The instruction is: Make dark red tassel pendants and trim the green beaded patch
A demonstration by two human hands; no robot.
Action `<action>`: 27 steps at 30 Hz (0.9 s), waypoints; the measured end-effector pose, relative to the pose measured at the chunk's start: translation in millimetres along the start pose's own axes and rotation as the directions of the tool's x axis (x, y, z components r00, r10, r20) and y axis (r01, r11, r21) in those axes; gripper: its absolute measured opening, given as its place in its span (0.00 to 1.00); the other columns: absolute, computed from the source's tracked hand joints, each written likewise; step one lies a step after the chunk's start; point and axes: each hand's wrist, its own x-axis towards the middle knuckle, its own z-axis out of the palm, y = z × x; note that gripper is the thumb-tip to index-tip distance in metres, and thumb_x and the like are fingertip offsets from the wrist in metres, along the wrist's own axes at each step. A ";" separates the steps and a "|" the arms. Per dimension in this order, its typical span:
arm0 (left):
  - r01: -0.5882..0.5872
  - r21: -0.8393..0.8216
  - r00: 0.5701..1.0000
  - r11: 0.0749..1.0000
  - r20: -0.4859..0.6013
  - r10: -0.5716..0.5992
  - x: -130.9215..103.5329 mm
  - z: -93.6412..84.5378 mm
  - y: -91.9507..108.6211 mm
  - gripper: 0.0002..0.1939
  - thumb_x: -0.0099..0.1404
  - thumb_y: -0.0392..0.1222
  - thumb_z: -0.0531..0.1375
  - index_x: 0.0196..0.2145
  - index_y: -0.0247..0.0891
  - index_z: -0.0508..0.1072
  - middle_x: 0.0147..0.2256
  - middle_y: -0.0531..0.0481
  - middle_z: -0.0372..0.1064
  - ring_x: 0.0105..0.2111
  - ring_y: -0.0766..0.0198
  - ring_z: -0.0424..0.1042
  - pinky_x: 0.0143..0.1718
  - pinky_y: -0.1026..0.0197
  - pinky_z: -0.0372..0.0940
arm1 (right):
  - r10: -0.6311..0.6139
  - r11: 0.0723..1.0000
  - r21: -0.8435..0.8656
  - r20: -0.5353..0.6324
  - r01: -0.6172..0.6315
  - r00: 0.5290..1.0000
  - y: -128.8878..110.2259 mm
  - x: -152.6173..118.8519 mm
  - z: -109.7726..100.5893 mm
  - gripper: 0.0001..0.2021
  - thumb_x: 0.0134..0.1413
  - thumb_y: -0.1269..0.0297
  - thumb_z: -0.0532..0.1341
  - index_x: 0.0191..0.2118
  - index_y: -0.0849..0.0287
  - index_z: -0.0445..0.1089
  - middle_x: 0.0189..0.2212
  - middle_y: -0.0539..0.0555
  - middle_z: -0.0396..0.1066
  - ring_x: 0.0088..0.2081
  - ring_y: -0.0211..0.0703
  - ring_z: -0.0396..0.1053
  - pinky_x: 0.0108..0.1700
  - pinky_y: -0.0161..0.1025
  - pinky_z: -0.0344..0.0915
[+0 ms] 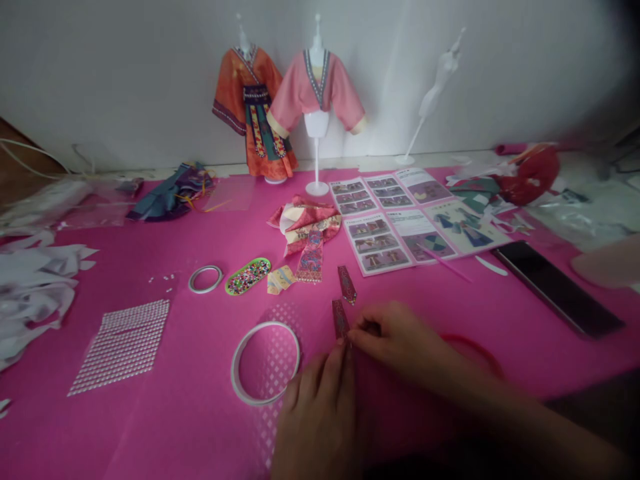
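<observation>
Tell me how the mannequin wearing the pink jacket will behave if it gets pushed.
The mannequin would probably tip if pushed high: its torso and wide-sleeved pink jacket sit atop a thin pole. A low push might slide it instead, since its round base looks flat. The fabric sleeves would likely sway.

Both hands (320, 400) (395, 337) at a small dark patterned strip (341, 319) on pink cloth (190, 373).
</observation>
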 end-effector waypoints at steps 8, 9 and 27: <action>-0.007 -0.003 1.000 1.000 -0.004 0.007 -2.0 2.2 0.7 0.24 0.71 0.41 0.55 0.61 0.29 0.66 0.58 0.42 0.70 0.48 0.47 0.68 0.45 0.50 0.67 | 0.006 1.000 -0.027 -0.037 -0.008 0.999 -2.5 -2.3 2.0 0.09 0.54 0.66 0.59 0.25 0.59 0.72 0.21 0.48 0.70 0.25 0.38 0.64 0.26 0.36 0.51; -0.005 -0.005 1.000 1.000 0.000 0.005 -1.9 1.9 0.8 0.24 0.71 0.41 0.55 0.61 0.29 0.66 0.58 0.43 0.70 0.48 0.47 0.68 0.45 0.50 0.67 | 0.008 0.999 -0.033 -0.036 -0.010 0.999 -3.2 -2.5 1.8 0.09 0.54 0.66 0.59 0.25 0.59 0.71 0.21 0.48 0.70 0.25 0.38 0.64 0.27 0.36 0.51; 0.000 -0.002 1.000 1.000 -0.002 0.000 -0.6 -0.8 1.1 0.23 0.73 0.41 0.52 0.61 0.29 0.67 0.58 0.42 0.70 0.49 0.47 0.68 0.45 0.50 0.68 | 0.000 0.997 -0.077 -0.042 -0.003 0.999 -3.8 -3.5 1.8 0.08 0.53 0.69 0.59 0.24 0.59 0.69 0.21 0.49 0.69 0.25 0.38 0.64 0.27 0.36 0.49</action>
